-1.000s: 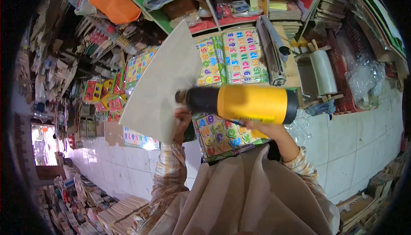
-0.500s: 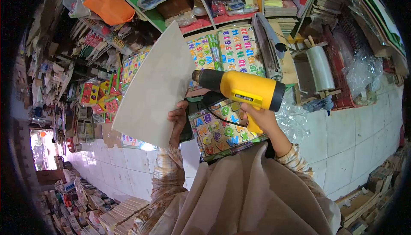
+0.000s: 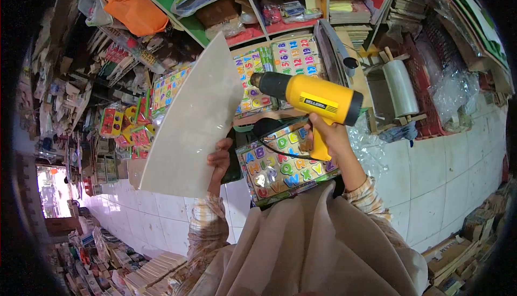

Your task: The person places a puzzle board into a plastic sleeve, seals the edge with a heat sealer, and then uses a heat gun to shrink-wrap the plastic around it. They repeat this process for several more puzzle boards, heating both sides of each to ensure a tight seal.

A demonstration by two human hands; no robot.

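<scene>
My left hand (image 3: 218, 158) grips the lower right edge of a large pale flat board (image 3: 186, 126), held up on a slant with its plain side toward me; its far side is hidden. A glossy sheen lies on its surface. My right hand (image 3: 329, 134) is wrapped round the handle of a yellow and black heat gun (image 3: 318, 99). The gun's nozzle points left at the board's right edge, a small gap away. Below the gun lies an alphabet puzzle board (image 3: 283, 166) in shiny plastic film, with a dark cord crossing over it.
More letter and number puzzle boards (image 3: 299, 53) lie on the worktable ahead, beside a long grey bar sealer (image 3: 334, 53). A roll of clear film (image 3: 399, 88) rests in a wooden stand near a red crate (image 3: 423, 91). Shelves (image 3: 291, 21) stand behind; stacked wood pieces (image 3: 156, 269) lie lower left.
The board has turned and narrowed in view, its lower edge dropping slightly. The heat gun has moved up and a little right. Both hands keep their hold.
</scene>
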